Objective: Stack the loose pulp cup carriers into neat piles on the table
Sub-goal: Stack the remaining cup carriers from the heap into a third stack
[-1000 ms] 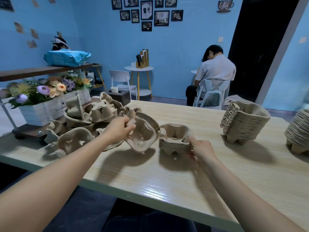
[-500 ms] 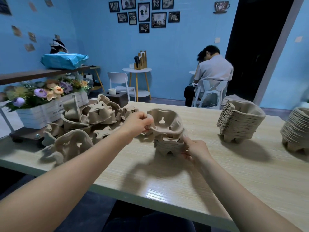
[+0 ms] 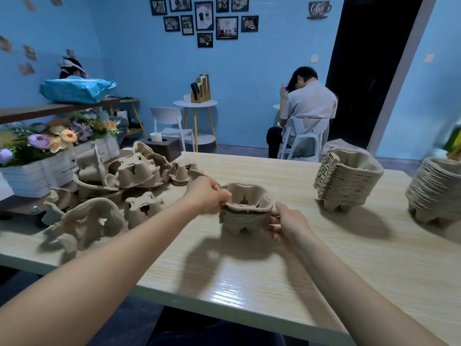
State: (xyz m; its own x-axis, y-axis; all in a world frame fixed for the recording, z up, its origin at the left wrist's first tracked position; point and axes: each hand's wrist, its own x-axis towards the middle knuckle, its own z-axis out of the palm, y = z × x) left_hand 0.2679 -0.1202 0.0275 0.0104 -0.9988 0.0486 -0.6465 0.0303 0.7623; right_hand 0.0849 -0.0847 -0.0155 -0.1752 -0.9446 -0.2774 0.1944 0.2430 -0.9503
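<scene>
A small pile of brown pulp cup carriers (image 3: pixel 243 219) stands mid-table on the light wooden table (image 3: pixel 249 270). A single carrier (image 3: pixel 249 199) sits on top of it, slightly proud of the pile. My left hand (image 3: pixel 207 193) pinches that carrier's left rim. My right hand (image 3: pixel 287 224) grips the pile's right side near its base. A jumble of loose carriers (image 3: pixel 119 188) lies at the table's left end. Two taller finished piles stand to the right, the nearer pile (image 3: pixel 346 183) and the far-right pile (image 3: pixel 436 191).
A white planter box with artificial flowers (image 3: pixel 45 156) stands behind the loose carriers at the left. A seated person (image 3: pixel 306 113) faces away beyond the table. A white chair (image 3: pixel 172 128) and round side table (image 3: pixel 195 116) stand by the blue wall.
My left hand has carried the loose carrier rightwards from the jumble and lowered it onto the small pile. My right hand has stayed on the pile's right side.
</scene>
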